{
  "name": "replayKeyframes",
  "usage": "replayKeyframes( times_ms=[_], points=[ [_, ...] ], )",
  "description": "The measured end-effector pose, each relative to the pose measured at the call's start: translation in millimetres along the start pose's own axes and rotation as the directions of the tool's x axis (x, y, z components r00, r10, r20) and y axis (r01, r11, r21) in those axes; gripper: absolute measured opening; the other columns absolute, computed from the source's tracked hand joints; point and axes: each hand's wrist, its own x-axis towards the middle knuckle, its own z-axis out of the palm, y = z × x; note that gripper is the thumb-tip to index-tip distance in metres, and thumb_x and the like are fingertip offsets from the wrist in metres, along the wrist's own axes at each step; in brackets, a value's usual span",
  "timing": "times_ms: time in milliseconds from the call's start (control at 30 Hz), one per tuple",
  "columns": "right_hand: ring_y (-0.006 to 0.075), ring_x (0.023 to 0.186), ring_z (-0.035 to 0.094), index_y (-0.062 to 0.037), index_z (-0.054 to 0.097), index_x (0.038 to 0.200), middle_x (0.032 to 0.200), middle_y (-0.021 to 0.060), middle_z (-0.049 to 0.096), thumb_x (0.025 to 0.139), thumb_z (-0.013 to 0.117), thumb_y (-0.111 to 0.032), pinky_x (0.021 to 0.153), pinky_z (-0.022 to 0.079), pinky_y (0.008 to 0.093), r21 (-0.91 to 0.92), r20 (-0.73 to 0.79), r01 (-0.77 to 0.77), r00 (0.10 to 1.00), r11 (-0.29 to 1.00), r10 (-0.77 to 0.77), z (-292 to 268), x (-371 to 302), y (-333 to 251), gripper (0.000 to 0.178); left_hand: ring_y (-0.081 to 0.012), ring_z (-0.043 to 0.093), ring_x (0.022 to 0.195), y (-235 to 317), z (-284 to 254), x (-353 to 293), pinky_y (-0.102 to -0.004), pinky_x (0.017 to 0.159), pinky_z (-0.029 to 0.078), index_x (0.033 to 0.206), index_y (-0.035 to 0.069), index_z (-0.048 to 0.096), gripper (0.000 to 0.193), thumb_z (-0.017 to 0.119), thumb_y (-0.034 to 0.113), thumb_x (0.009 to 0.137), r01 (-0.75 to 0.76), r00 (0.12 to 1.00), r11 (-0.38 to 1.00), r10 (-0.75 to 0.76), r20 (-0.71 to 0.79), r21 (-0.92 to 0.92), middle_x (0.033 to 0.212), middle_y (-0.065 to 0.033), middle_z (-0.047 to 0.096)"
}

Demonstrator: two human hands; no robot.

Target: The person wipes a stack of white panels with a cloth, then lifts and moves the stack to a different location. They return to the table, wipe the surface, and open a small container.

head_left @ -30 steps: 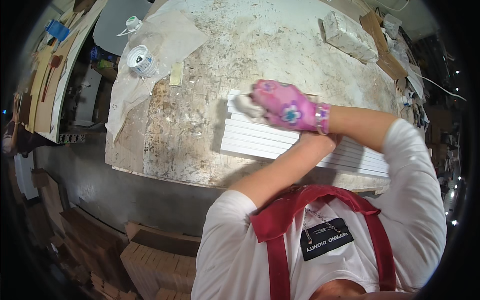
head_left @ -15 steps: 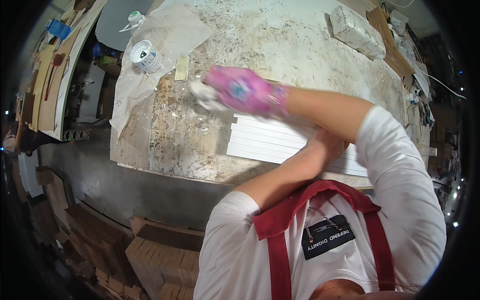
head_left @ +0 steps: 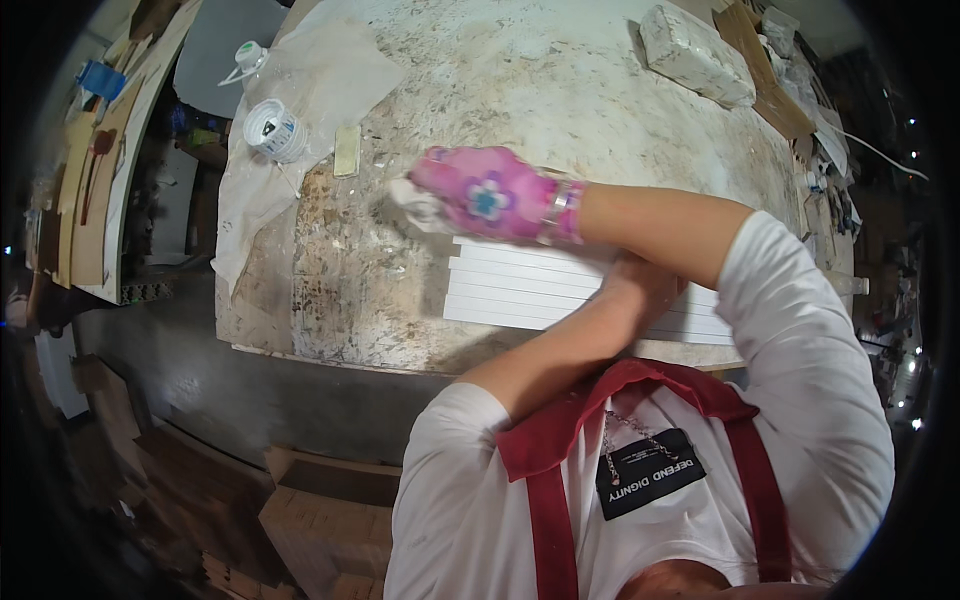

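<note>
My right hand (head_left: 480, 195) wears a pink glove with a blue flower print and is closed around a crumpled white cloth (head_left: 420, 208). It is just beyond the far left end of a row of long white strips (head_left: 510, 285), which lie side by side on the worktable (head_left: 370, 310). My left hand (head_left: 650, 285), bare at the back, reaches across under my right forearm and is over the strips. That forearm covers its fingers, so their grip does not show.
A white tub (head_left: 275, 132) stands on plastic sheeting (head_left: 335, 70) at the far left, near a small yellowish block (head_left: 347, 151). A white wrapped bundle (head_left: 695, 55) lies far right. Cardboard boxes (head_left: 330, 520) stand below the table's near edge (head_left: 330, 362).
The gloved right hand and cloth have shifted slightly toward me relative to the strips, and the hand's blur has lessened. The left hand stays over the strips. The whole view has shifted slightly.
</note>
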Motion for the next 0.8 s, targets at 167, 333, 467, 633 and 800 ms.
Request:
replayKeyframes(
  times_ms=[167, 333, 467, 633, 800],
  points=[
    [0.0152, 0.088, 0.060, -0.0055, 0.055, 0.102, 0.091, 0.0077, 0.060, 0.094, 0.048, -0.024, 0.079, 0.051, 0.0269, 0.883, 0.256, -0.313, 0.946, 0.350, 0.201, 6, -16, 28, 0.021, -0.0320, 0.056, 0.106, 9, -34, 2, -0.0404, 0.094, 0.043, 0.114, 0.007, 0.059, 0.034, 0.054, 0.026, 0.086, 0.188, 0.973, 0.981, -0.179, 0.149, -0.048, 0.112, -0.0150, 0.061],
    [0.0077, 0.074, 0.059, -0.0008, 0.053, 0.099, 0.083, 0.0036, 0.059, 0.095, 0.050, -0.027, 0.058, 0.051, 0.0207, 0.939, 0.339, -0.282, 0.855, -0.196, 0.392, 14, -3, -4, 0.027, -0.0318, 0.053, 0.110, -10, 21, -8, -0.0443, 0.097, 0.038, 0.110, 0.007, 0.061, 0.030, 0.052, 0.024, 0.087, -0.076, 0.962, 0.995, 0.056, -0.266, -0.067, 0.112, -0.0126, 0.061],
    [0.0074, 0.072, 0.059, -0.0014, 0.054, 0.106, 0.086, 0.0029, 0.061, 0.094, 0.052, -0.029, 0.060, 0.051, 0.0211, 0.484, 0.190, -0.477, 0.876, 0.734, 0.444, -29, 25, -20, 0.030, -0.0293, 0.050, 0.113, 0, -9, -1, -0.0429, 0.099, 0.035, 0.108, 0.006, 0.061, 0.031, 0.053, 0.026, 0.085, -0.188, 0.966, 0.982, 0.184, -0.181, -0.002, 0.120, -0.0101, 0.057],
    [0.0088, 0.082, 0.057, -0.0080, 0.050, 0.092, 0.096, 0.0059, 0.058, 0.094, 0.053, -0.028, 0.066, 0.050, 0.0243, 0.857, 0.118, -0.241, 0.952, 0.455, 0.281, -58, -40, 28, 0.020, -0.0266, 0.047, 0.118, 10, -36, -1, -0.0433, 0.099, 0.036, 0.115, 0.008, 0.057, 0.037, 0.050, 0.034, 0.089, 0.068, 0.974, 0.966, -0.118, 0.194, 0.249, 0.125, -0.0109, 0.053],
    [0.0109, 0.082, 0.060, -0.0082, 0.055, 0.104, 0.090, 0.0075, 0.061, 0.092, 0.053, -0.020, 0.064, 0.053, 0.0267, 0.193, -0.196, -0.034, 0.978, 0.981, 0.073, 31, -9, 32, 0.017, -0.0227, 0.042, 0.126, -1, 4, -5, -0.0384, 0.103, 0.034, 0.127, 0.008, 0.045, 0.043, 0.047, 0.033, 0.092, -0.038, 0.999, 0.999, 0.038, -0.001, -0.021, 0.139, -0.0118, 0.041]
  ],
)
